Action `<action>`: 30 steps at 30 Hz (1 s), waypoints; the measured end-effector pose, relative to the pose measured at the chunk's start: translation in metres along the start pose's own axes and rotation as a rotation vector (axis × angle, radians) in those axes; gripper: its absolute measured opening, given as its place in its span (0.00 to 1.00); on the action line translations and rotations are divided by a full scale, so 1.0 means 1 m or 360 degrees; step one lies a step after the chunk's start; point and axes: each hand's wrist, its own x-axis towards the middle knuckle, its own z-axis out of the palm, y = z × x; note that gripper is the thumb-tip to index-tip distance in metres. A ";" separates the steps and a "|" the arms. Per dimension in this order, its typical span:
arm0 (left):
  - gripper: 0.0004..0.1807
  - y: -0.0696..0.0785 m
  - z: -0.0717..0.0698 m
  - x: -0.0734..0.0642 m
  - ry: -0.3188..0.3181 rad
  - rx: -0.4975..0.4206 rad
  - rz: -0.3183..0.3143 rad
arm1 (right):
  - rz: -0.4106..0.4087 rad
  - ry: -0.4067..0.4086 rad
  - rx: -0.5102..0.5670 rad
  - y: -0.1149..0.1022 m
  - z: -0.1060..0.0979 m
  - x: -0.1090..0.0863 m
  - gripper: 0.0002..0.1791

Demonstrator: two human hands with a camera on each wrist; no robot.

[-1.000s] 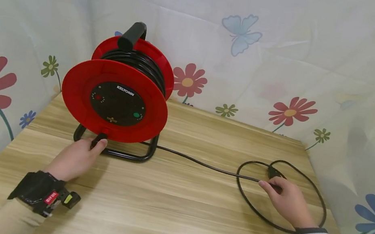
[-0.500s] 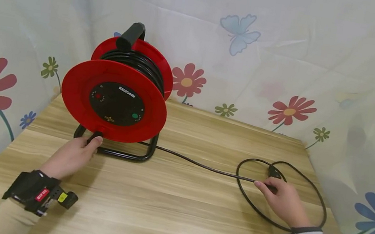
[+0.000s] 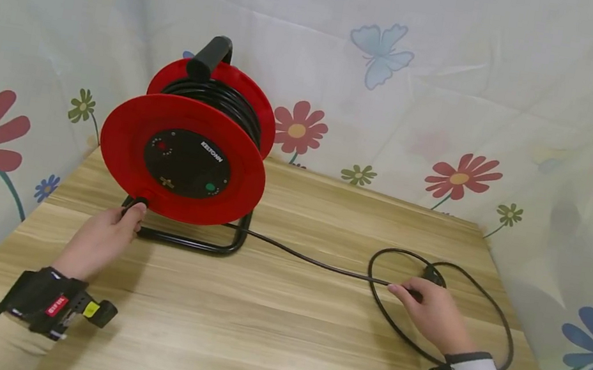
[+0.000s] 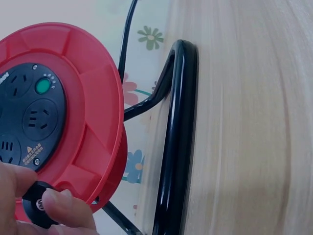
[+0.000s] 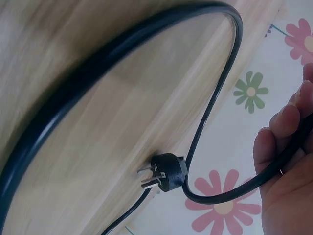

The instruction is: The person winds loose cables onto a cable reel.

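A red cable reel (image 3: 129,139) wound with black cable stands at the left of the table on a black tube frame (image 3: 188,242). My left hand (image 3: 100,239) pinches the reel's black crank knob (image 4: 36,203) at the lower edge of the front disc. From under the reel the black cable (image 3: 308,258) runs right to my right hand (image 3: 436,314), whose thumb and fingers grip it. Beyond that hand the cable lies in a loose loop on the table. Its black plug (image 5: 168,171), pins bare, is beside the loop in the right wrist view.
The wooden table (image 3: 261,335) reaches back to a hanging cloth (image 3: 309,32) printed with flowers and a butterfly. More of this cloth closes in the left and right sides. The reel's carrying handle (image 3: 210,58) rises above its top.
The reel's disc has turned clockwise, its label tilting and the crank knob moving left with my left hand. My right hand has drifted left, toward the reel, with the cable in it.
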 end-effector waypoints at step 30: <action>0.25 0.009 -0.009 -0.001 0.0459 -0.1340 -0.0073 | -0.0123 0.0047 -0.0001 -0.017 0.016 0.008 0.18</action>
